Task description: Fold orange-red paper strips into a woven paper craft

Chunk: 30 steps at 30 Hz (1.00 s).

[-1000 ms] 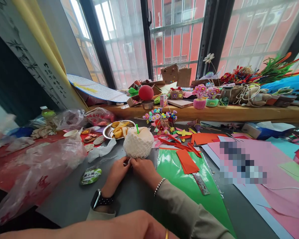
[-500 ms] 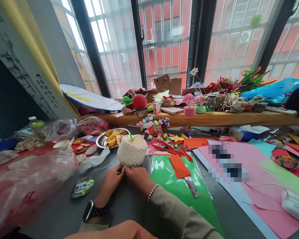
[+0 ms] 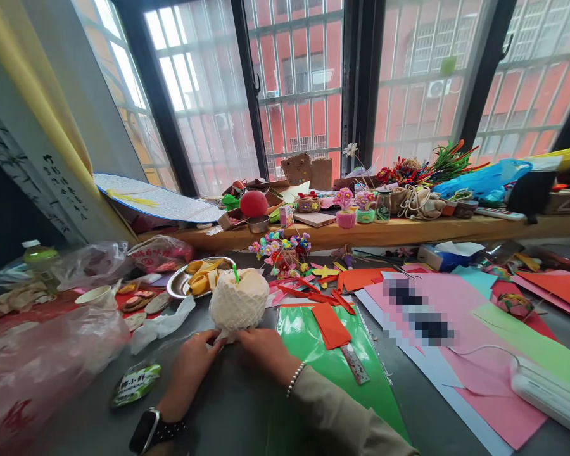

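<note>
A pale peeled coconut [image 3: 247,282] with a green straw [image 3: 236,273] in its top sits upright on the dark table. White foam netting [image 3: 235,310] wraps its sides. At the coconut's near lower side, my left hand [image 3: 192,361], with a watch on the wrist, pinches the edge of the netting. My right hand [image 3: 266,353], wearing a beaded bracelet, is closed on the same edge a little to the right; its fingertips are partly hidden. A green-and-white printed label [image 3: 137,384] lies left of my left hand.
Behind the coconut stands a metal dish [image 3: 178,283] of peels. A green sheet [image 3: 332,392] with red paper strips [image 3: 331,326] lies to the right, beside pink paper [image 3: 494,405] and a white power strip [image 3: 551,396]. Plastic bags [image 3: 52,361] crowd the left. Crafts line the wooden sill [image 3: 294,237].
The view has turned a little to the right. My hands have moved slightly apart, and a strip of the white netting now shows stretched between them. The coconut stays upright.
</note>
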Tool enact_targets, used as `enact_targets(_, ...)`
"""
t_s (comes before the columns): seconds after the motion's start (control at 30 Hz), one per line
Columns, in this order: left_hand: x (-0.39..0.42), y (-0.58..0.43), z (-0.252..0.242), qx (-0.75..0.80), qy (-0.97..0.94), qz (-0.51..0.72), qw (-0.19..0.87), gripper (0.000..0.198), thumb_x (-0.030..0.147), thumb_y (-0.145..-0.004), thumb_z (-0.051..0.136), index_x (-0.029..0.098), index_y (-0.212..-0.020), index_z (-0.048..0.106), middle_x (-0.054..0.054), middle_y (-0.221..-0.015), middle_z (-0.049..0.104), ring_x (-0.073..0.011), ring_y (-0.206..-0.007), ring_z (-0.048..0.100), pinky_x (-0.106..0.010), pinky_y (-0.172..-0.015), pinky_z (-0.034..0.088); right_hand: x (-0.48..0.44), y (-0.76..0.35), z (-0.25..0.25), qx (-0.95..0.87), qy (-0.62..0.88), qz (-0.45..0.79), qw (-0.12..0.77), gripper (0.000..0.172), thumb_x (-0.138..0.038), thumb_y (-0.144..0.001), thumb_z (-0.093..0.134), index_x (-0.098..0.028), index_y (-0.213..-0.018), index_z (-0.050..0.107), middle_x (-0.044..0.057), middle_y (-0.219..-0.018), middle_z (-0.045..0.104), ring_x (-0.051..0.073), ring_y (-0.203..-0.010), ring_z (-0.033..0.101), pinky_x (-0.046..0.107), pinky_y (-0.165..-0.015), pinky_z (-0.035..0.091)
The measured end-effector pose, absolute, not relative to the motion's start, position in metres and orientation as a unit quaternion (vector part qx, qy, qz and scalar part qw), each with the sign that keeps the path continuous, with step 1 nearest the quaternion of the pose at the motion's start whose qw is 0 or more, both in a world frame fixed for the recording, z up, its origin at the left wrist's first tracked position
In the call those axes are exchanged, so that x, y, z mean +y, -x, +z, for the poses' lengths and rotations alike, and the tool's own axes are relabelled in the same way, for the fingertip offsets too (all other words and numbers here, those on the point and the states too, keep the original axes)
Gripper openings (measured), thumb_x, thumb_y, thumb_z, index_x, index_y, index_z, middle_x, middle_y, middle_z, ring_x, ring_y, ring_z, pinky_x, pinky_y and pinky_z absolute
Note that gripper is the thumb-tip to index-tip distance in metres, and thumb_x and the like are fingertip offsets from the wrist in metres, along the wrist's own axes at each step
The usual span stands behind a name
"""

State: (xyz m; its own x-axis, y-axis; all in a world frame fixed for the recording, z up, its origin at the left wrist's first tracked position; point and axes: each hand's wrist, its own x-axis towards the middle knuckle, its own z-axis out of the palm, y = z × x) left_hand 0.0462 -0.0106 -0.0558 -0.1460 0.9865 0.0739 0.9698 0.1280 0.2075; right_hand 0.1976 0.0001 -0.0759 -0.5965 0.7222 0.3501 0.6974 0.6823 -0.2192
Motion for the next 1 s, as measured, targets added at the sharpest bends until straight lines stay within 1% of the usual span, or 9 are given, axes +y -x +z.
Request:
enact_targets(0.1, -0.015, -0.046, -0.054, 0.754, -0.649, 0.096, 0.023, 0.027, 0.034, -0.070, 0.038, 0.017, -0.081, 0.055, -0.005, -0.082, 0.060, -0.0167, -0.078, 0.054, -0.024, -0.067, 0.038, 0.005, -0.230, -0.075, -0.887, 0.405, 0.052, 0.215, 0.011, -0.021, -0.073, 0.046, -0.019, -0.076, 0.056, 0.001, -0.075, 0.062, 0.012, -0.067, 0.056, 0.018, -0.053, 0.040)
enact_targets(0.27, -0.031, -0.059, -0.038, 0.776, -0.628, 0.061, -0.008, 0.027, 0.034, -0.072, 0.036, 0.016, -0.084, 0.053, -0.007, -0.086, 0.057, -0.0182, -0.074, 0.054, -0.026, -0.062, 0.038, 0.018, -0.305, -0.080, -0.809, 0.444, 0.178, 0.341, 0.013, -0.028, -0.068, 0.053, -0.016, -0.065, 0.059, 0.000, -0.062, 0.060, 0.009, -0.057, 0.053, 0.017, -0.051, 0.037)
enact_targets(0.4, -0.040, -0.084, -0.021, 0.767, -0.633, 0.055, -0.088, 0.029, 0.032, -0.076, 0.029, 0.017, -0.084, 0.052, -0.008, -0.086, 0.055, -0.0201, -0.070, 0.054, -0.027, -0.053, 0.036, 0.028, -0.353, -0.095, -0.711, 0.500, 0.248, 0.428, 0.020, -0.034, -0.067, 0.052, -0.015, -0.067, 0.059, 0.002, -0.062, 0.061, 0.012, -0.055, 0.053, 0.020, -0.052, 0.039)
enact_targets(0.5, -0.040, -0.104, -0.013, 0.750, -0.644, 0.068, -0.136, 0.027, 0.031, -0.077, 0.030, 0.018, -0.086, 0.051, -0.008, -0.087, 0.055, -0.0196, -0.071, 0.054, -0.026, -0.053, 0.036, 0.031, -0.372, -0.106, -0.667, 0.521, 0.271, 0.459, 0.022, -0.036, -0.066, 0.051, -0.016, -0.071, 0.060, 0.003, -0.067, 0.062, 0.013, -0.057, 0.053, 0.022, -0.052, 0.039)
enact_targets(0.57, -0.039, -0.116, -0.011, 0.730, -0.670, 0.064, -0.121, 0.025, 0.030, -0.077, 0.030, 0.018, -0.081, 0.052, -0.007, -0.081, 0.057, -0.0189, -0.069, 0.054, -0.025, -0.053, 0.035, 0.032, -0.378, -0.109, -0.645, 0.524, 0.277, 0.482, 0.022, -0.035, -0.066, 0.051, -0.016, -0.075, 0.059, 0.003, -0.068, 0.061, 0.014, -0.058, 0.053, 0.022, -0.052, 0.039)
enact_targets(0.7, -0.032, -0.140, -0.017, 0.696, -0.711, 0.065, -0.078, 0.031, 0.033, -0.079, 0.026, 0.018, -0.077, 0.052, -0.007, -0.073, 0.058, -0.0189, -0.066, 0.055, -0.024, -0.052, 0.034, 0.030, -0.383, -0.109, -0.613, 0.543, 0.282, 0.501, 0.023, -0.037, -0.064, 0.053, -0.015, -0.066, 0.059, 0.003, -0.056, 0.058, 0.014, -0.053, 0.051, 0.022, -0.049, 0.039)
enact_targets(0.8, -0.019, -0.160, -0.029, 0.642, -0.760, 0.101, -0.021, 0.027, 0.027, -0.080, 0.025, 0.020, -0.091, 0.049, -0.006, -0.076, 0.059, -0.0174, -0.069, 0.055, -0.024, -0.054, 0.035, 0.029, -0.385, -0.108, -0.588, 0.546, 0.316, 0.506, 0.027, -0.040, -0.063, 0.053, -0.015, -0.068, 0.061, 0.003, -0.058, 0.060, 0.014, -0.054, 0.053, 0.022, -0.049, 0.040)
enact_targets(0.87, -0.006, -0.174, -0.038, 0.605, -0.784, 0.139, 0.007, 0.030, 0.023, -0.078, 0.032, 0.020, -0.107, 0.040, -0.007, -0.083, 0.058, -0.0173, -0.074, 0.055, -0.024, -0.058, 0.035, 0.029, -0.386, -0.108, -0.581, 0.542, 0.329, 0.510, 0.030, -0.042, -0.064, 0.050, -0.015, -0.071, 0.061, 0.004, -0.061, 0.061, 0.015, -0.057, 0.055, 0.023, -0.051, 0.042)
enact_targets(1.0, 0.026, -0.200, -0.062, 0.540, -0.813, 0.201, 0.079, 0.036, 0.027, -0.070, 0.047, 0.018, -0.104, 0.043, -0.008, -0.092, 0.055, -0.0185, -0.080, 0.052, -0.026, -0.066, 0.035, 0.031, -0.387, -0.113, -0.600, 0.559, 0.305, 0.484, 0.027, -0.039, -0.064, 0.050, -0.016, -0.073, 0.061, 0.003, -0.063, 0.062, 0.016, -0.059, 0.056, 0.025, -0.054, 0.043)
